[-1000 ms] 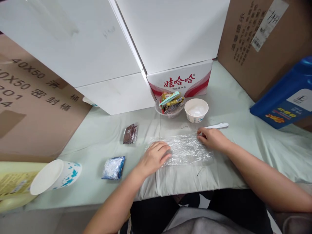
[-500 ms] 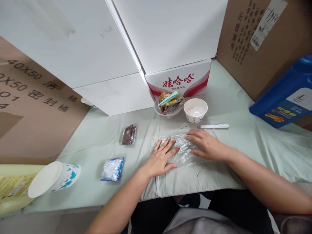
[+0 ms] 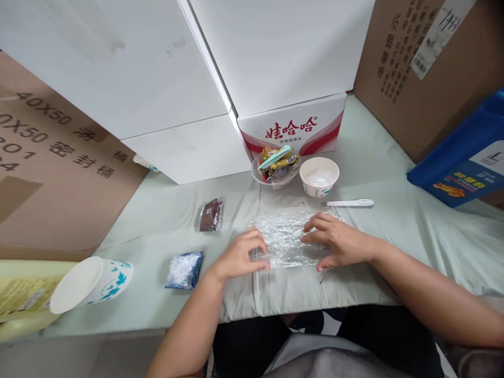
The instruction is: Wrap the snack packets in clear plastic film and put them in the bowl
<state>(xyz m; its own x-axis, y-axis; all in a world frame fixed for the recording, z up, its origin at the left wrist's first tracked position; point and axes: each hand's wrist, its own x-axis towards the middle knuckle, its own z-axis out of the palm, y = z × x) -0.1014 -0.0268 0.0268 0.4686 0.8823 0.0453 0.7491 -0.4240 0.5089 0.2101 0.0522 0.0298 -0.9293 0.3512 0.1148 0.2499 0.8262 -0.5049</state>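
A crinkled sheet of clear plastic film (image 3: 285, 239) lies spread on the green cloth in front of me. At its left edge is my left hand (image 3: 242, 254), fingers curved and thumb apart from them. My right hand (image 3: 340, 239) rests over the film's right part, its fingers bent and spread. Neither hand is closed round anything I can see. Just beyond the film lies a white utility knife (image 3: 348, 203). To the left are a brown packet (image 3: 211, 215) in clear wrap and a blue packet (image 3: 184, 270) wrapped in clear film.
A paper bowl (image 3: 319, 177) with clear plastic inside stands beside a clear bowl (image 3: 258, 172) of small packets and a mint-green tool. A paper cup (image 3: 94, 283) lies tipped at left. A blue jug (image 3: 460, 157), white boxes (image 3: 293, 126) and cartons (image 3: 43, 178) surround the cloth.
My left hand has lifted from lying flat on the film and drawn left to its edge, fingers curling. My right hand's fingers have bent more and its thumb has come nearer me.
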